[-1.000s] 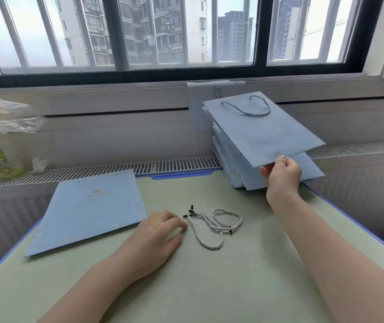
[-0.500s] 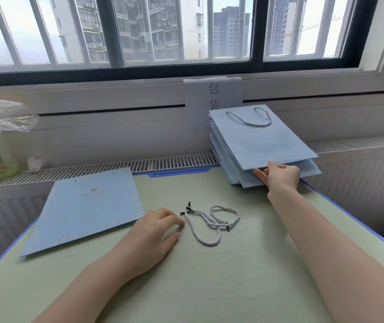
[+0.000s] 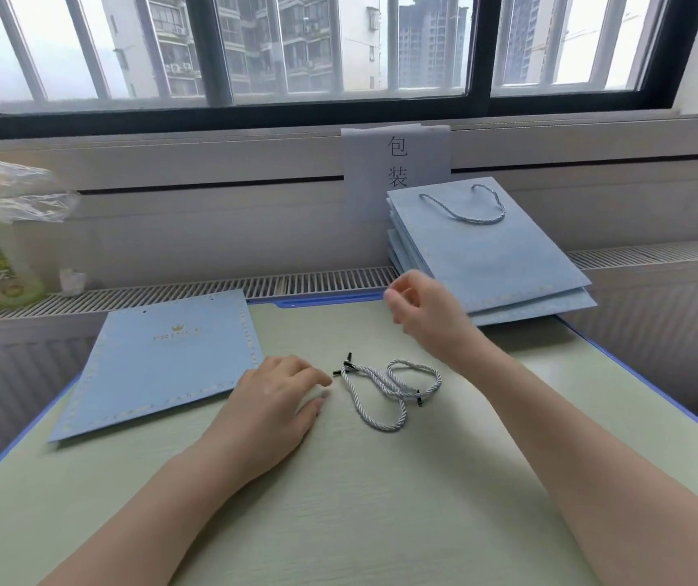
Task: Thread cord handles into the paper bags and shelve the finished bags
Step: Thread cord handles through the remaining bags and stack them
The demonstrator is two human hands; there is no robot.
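Nearest the person, the left hand (image 3: 273, 410) rests flat on the table (image 3: 381, 522), fingers relaxed and holding nothing; its fingertips lie just beside the loose cords (image 3: 389, 387). The cords lie in a tangle on the table, free of any bag, their dark tips showing at both ends.

To the left, one flat blue bag (image 3: 161, 365) lies printed side up. Small holes show near its far edge and no cord passes through them: this bag is judged the next to thread.

Above the table, the right hand (image 3: 419, 308) hangs in the air with fingers loosely curled, holding nothing. It is near the front edge of the stack of bags (image 3: 508, 268) but apart from it.

Farthest, the stack rests on the ledge under the window. Its top bag carries a cord handle (image 3: 465, 205), so at least one bag is finished and shelved. How many bags lie beneath cannot be counted. Remaining, by judgement: thread the cords into the flat bag, then place it on the stack
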